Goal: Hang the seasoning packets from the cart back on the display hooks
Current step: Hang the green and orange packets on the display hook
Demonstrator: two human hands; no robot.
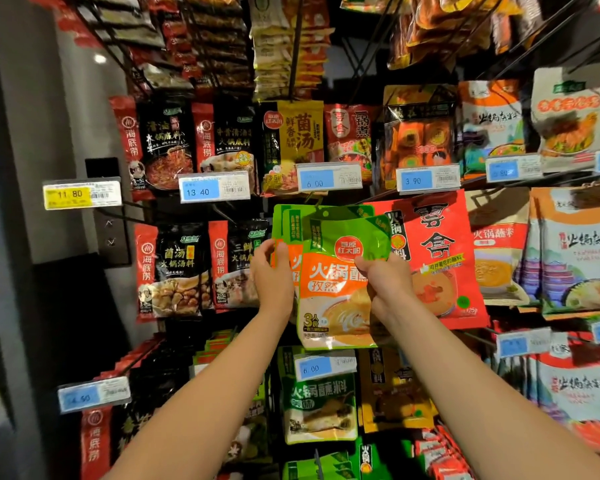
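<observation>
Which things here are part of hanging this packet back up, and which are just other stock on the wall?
In the job:
- green and orange packet, front one, gripped by the right hand
- matching packets behind it, held by the left hand
- hook above the packet's hole

Just stock:
- big red packet
- black and red packets
- price tag reading 6.00

price tags — 11.80 (82,193) | 13.40 (214,189) | 6.00 (329,177) | 3.90 (427,179)
</observation>
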